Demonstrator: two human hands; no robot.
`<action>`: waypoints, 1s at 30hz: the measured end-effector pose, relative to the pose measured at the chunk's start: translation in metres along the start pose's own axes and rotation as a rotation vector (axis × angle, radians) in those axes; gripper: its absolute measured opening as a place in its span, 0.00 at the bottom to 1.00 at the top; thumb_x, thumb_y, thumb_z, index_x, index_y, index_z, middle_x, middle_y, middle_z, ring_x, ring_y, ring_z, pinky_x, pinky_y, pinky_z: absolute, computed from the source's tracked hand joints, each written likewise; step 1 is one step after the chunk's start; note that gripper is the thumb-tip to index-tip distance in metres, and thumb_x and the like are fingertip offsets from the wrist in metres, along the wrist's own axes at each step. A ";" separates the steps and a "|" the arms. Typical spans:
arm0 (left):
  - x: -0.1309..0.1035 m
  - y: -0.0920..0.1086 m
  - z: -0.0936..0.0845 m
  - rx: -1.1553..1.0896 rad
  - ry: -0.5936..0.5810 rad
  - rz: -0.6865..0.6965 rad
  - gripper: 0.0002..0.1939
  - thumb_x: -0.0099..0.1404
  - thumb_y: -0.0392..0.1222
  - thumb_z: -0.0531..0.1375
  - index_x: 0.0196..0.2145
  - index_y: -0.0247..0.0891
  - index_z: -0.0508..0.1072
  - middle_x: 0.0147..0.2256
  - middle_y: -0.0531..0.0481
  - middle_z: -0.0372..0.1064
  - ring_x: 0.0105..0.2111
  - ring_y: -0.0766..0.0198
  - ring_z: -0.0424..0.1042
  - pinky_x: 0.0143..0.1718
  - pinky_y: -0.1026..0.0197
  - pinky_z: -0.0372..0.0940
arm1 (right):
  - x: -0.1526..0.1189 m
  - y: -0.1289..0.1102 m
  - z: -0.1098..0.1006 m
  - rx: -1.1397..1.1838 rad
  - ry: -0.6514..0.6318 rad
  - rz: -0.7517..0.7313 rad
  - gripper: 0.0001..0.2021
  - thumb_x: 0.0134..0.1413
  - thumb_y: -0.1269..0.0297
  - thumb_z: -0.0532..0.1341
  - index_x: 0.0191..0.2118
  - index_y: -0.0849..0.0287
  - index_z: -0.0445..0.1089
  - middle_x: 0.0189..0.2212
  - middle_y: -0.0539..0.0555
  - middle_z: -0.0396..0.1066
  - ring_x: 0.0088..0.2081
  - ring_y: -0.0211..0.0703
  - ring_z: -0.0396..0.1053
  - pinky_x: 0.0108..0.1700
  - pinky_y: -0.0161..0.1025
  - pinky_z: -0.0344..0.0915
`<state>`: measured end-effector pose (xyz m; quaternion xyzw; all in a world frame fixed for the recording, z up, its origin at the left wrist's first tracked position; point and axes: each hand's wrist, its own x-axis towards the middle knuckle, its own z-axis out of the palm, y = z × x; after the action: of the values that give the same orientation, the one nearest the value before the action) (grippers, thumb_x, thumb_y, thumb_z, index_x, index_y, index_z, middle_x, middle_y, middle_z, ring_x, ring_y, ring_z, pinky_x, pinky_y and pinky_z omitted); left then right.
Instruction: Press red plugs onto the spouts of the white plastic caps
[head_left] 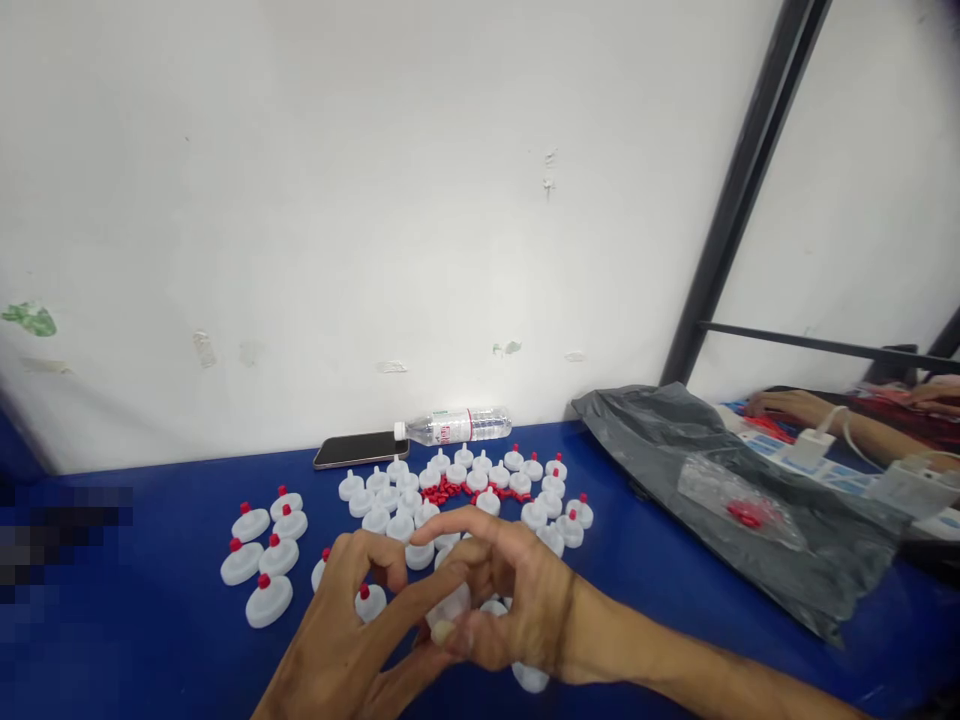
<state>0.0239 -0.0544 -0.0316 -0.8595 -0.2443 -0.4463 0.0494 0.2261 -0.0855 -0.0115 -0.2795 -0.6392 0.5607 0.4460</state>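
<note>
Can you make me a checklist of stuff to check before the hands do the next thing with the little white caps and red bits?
1. Both hands together over the caps: left hand and right hand meet above the blue table. Ok.
2. A white cap in the fingers: something white shows between them, but the grip is hidden. Cannot tell.
3. Red plugs within reach: a loose red pile lies among the plain caps. Ok.
4. Finished caps kept apart: red-topped caps sit grouped to the left. Ok.
5. Phone and water bottle out of the way: both lie by the wall. Ok.
</note>
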 end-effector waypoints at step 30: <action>0.007 -0.002 -0.004 -0.042 -0.145 0.046 0.11 0.69 0.31 0.55 0.44 0.46 0.69 0.39 0.49 0.67 0.40 0.57 0.69 0.38 0.54 0.69 | 0.016 -0.028 -0.144 -0.806 0.763 -0.122 0.23 0.67 0.44 0.52 0.34 0.59 0.71 0.38 0.57 0.77 0.37 0.44 0.70 0.38 0.38 0.66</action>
<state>0.0233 -0.0513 -0.0237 -0.8956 -0.2182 -0.3869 0.0237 0.3503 -0.0106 0.0154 -0.5735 -0.6114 0.1044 0.5352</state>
